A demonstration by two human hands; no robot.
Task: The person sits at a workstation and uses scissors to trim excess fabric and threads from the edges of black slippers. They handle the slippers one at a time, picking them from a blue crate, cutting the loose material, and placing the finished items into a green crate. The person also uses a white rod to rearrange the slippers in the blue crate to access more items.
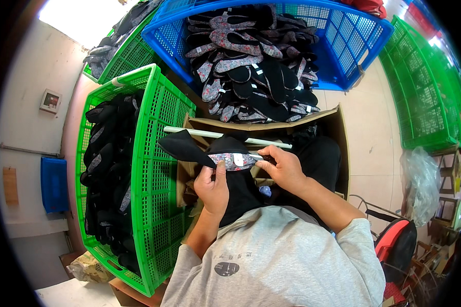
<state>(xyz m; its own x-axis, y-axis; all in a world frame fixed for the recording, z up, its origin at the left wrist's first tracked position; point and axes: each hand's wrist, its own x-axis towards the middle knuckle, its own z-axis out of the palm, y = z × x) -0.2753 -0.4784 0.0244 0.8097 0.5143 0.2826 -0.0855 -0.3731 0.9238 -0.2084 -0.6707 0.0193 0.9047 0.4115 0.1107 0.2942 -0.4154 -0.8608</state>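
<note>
Right now my left hand (212,190) pinches the near edge of a black-and-floral cloth slipper piece (228,160) in front of my lap, thumb uppermost; my right hand (281,168) closes thumb and finger at its three o'clock end. A slim pale thing shows by those right fingertips; I can't make out what it is. Black cloth spreads toward ten o'clock.

Just beyond runs a white rod (202,133), from ten o'clock to past two, partly hidden by the cloth. The cardboard box (345,153) edges me in at twelve and three; its inside is mostly hidden by my legs and shirt.

At nine, close by, a green crate (161,179) holds black slippers (107,158). At twelve, a blue crate (361,38), its top cut off, holds heaped floral and black pieces (258,77). Toward two, pale tiled floor (374,117) separates the box from another green crate (420,97).
</note>
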